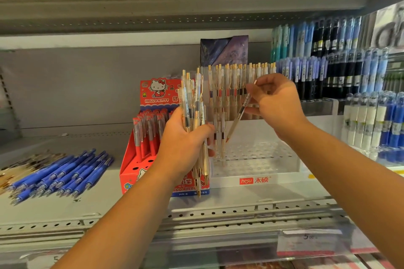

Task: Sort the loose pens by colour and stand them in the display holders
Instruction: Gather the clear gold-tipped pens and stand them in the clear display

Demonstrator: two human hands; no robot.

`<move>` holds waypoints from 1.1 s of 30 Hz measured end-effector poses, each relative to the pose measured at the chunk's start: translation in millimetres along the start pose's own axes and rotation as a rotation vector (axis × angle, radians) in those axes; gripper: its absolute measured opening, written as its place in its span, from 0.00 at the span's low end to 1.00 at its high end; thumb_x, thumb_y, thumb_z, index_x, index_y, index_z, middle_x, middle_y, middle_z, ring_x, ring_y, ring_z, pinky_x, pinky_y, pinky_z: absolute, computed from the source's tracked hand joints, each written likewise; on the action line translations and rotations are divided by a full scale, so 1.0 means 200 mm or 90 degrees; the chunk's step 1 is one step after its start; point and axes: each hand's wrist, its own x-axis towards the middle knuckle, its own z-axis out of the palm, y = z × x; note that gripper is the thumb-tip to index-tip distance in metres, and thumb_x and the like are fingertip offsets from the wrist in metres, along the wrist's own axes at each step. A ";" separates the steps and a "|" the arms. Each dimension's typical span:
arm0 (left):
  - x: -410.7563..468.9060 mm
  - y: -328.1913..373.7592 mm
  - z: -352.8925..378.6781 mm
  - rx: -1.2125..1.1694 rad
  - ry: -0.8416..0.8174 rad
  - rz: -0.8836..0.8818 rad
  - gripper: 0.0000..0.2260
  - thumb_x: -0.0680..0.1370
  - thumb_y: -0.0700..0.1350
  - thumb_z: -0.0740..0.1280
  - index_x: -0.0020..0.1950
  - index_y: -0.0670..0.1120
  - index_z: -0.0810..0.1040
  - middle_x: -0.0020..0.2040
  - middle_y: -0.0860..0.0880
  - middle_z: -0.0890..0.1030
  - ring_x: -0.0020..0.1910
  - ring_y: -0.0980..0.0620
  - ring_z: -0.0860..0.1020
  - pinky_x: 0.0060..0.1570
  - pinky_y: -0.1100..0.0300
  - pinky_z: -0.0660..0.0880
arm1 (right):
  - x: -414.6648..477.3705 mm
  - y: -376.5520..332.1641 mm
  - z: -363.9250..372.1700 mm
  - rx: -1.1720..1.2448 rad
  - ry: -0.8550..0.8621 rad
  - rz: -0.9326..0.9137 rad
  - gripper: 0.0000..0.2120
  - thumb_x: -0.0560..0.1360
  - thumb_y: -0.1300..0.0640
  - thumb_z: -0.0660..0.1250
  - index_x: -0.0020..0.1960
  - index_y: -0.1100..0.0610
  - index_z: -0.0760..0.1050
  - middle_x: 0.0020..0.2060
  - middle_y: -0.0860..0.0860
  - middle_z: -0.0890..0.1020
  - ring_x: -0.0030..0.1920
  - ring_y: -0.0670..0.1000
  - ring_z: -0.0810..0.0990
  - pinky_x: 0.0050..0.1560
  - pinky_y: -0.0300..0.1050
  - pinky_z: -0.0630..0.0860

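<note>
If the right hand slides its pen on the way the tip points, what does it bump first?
Probably the clear plastic holder with holes, close beside the see-through gold-clipped pens already standing there. The right hand pinches its tilted clear gold pen; depth is hard to judge.

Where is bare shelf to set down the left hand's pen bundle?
Bare shelf runs behind the loose blue pens up to the back wall, left of the red box. Also the front strip before the clear holder. Crowded: right side, packed with standing pen displays; the holder's back row is full.
</note>
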 end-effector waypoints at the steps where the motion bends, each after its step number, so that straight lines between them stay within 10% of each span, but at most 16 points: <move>1: 0.00 0.00 0.00 0.007 0.002 0.002 0.13 0.77 0.43 0.70 0.55 0.59 0.76 0.43 0.62 0.83 0.43 0.62 0.82 0.33 0.69 0.77 | 0.00 0.01 0.01 -0.025 0.004 -0.016 0.07 0.76 0.62 0.70 0.46 0.54 0.72 0.44 0.50 0.76 0.42 0.51 0.82 0.32 0.42 0.82; 10: -0.01 0.01 0.00 0.025 0.007 0.011 0.13 0.76 0.42 0.70 0.56 0.58 0.76 0.45 0.62 0.83 0.45 0.62 0.82 0.43 0.63 0.76 | 0.01 0.13 0.05 -0.217 -0.003 -0.097 0.12 0.76 0.58 0.72 0.43 0.47 0.70 0.41 0.47 0.76 0.43 0.52 0.81 0.38 0.53 0.84; 27: -0.01 0.01 0.00 0.016 -0.016 0.017 0.15 0.76 0.42 0.71 0.58 0.58 0.75 0.46 0.63 0.83 0.46 0.64 0.81 0.38 0.71 0.76 | 0.00 0.20 0.06 -0.327 -0.173 -0.044 0.15 0.74 0.69 0.71 0.41 0.50 0.73 0.40 0.50 0.83 0.38 0.44 0.84 0.32 0.42 0.82; 33: -0.01 0.01 0.00 0.028 -0.020 0.023 0.15 0.76 0.43 0.72 0.57 0.59 0.75 0.45 0.64 0.82 0.44 0.64 0.81 0.41 0.67 0.77 | -0.02 0.19 0.05 -0.466 -0.129 -0.132 0.04 0.74 0.54 0.73 0.46 0.50 0.79 0.41 0.46 0.83 0.41 0.47 0.82 0.44 0.43 0.80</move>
